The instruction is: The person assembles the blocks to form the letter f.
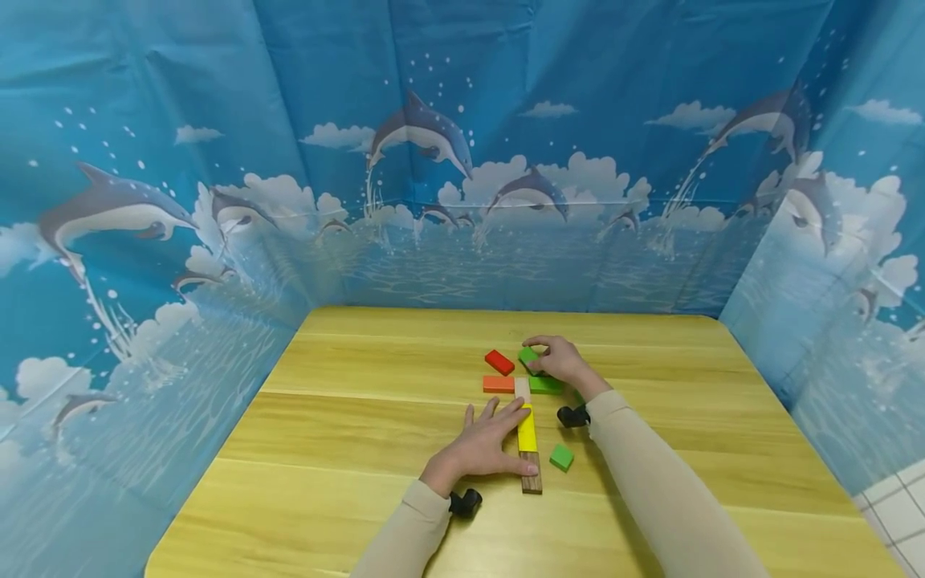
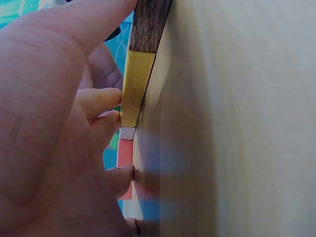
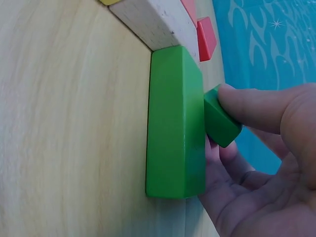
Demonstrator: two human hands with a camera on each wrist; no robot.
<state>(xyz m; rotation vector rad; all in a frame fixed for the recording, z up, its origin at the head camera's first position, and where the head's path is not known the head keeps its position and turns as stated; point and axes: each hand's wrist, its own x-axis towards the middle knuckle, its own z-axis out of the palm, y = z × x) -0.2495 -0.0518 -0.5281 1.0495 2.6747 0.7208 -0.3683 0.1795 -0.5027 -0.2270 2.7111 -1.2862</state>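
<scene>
My right hand [image 1: 564,360] pinches a green block [image 3: 222,121] between thumb and fingers, just beyond a longer green block [image 3: 168,123] on the table. That longer block lies against the right side of a whitish block [image 1: 522,388]; an orange block [image 1: 498,384] lies on its left. Below the whitish block, a yellow block [image 1: 527,437] and a dark brown block [image 1: 531,484] continue the column. My left hand [image 1: 480,446] is spread beside it, fingertips touching the yellow block and thumb at the brown one. A red block [image 1: 499,362] lies tilted above the orange one.
A small green block [image 1: 561,457] lies loose to the right of the column. The wooden table [image 1: 325,449] meets a blue dolphin-print curtain [image 1: 506,265] at its back. Black wrist devices [image 1: 466,503] are worn on both wrists.
</scene>
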